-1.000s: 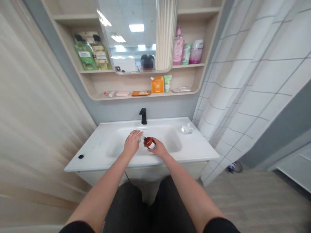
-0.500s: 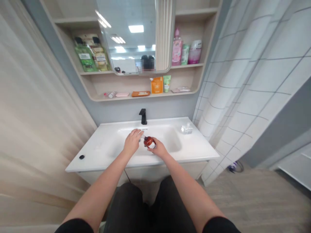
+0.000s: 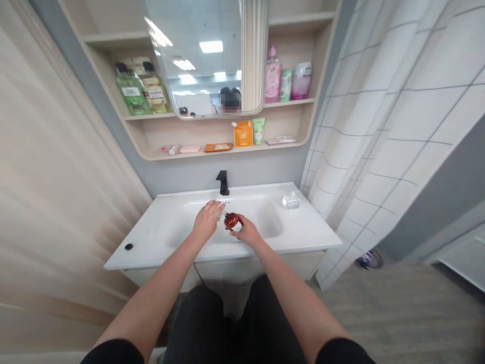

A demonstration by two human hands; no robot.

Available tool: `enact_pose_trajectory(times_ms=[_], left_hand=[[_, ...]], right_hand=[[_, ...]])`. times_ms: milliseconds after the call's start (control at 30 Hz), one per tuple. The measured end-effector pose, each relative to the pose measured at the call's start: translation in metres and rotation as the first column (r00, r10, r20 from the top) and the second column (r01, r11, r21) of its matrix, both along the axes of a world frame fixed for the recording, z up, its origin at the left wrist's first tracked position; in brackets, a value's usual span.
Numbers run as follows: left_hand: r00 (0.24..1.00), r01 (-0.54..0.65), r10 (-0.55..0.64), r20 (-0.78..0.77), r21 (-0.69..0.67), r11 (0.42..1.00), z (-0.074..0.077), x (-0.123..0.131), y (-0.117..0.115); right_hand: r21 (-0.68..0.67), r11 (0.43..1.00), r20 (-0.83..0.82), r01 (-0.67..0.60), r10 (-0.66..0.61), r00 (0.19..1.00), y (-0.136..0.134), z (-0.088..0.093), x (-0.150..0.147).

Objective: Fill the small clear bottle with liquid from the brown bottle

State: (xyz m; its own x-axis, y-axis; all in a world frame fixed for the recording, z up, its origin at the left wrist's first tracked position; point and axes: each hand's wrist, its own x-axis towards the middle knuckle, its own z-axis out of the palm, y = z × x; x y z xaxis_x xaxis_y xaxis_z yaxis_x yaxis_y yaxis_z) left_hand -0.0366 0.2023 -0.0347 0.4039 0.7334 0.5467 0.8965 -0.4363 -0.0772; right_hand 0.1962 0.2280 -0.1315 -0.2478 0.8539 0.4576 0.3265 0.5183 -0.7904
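Observation:
Over the white sink [image 3: 271, 217], my right hand [image 3: 248, 231] is wrapped round a reddish-brown bottle [image 3: 232, 221] with a white label. The bottle is tilted, its dark neck pointing up and left. My left hand [image 3: 207, 220] is closed round a small clear container [image 3: 221, 214], most of which the fingers hide. The bottle's mouth is right beside this clear container. Whether any liquid passes between them is too small to tell.
Behind the basin stands a black faucet [image 3: 223, 183]. A clear container [image 3: 291, 200] is on the counter's right side, a small black cap [image 3: 129, 246] on its left. Above are a mirror [image 3: 204, 60] and shelves [image 3: 151, 155] with toiletries. Curtains hang on both sides.
The view has shifted very slightly. Both hands keep the same hold over the sink, with the bottle still tilted toward the clear container.

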Motion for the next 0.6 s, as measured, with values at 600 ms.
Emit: enact_pose_trajectory(times_ms=[600], left_hand=[[0.997,0.028,-0.027,-0.078,0.006,1.000,0.013,0.006,0.003]], right_hand=[[-0.040,0.999,-0.033,0.008,-0.009,0.999,-0.003,0.005,0.001]])
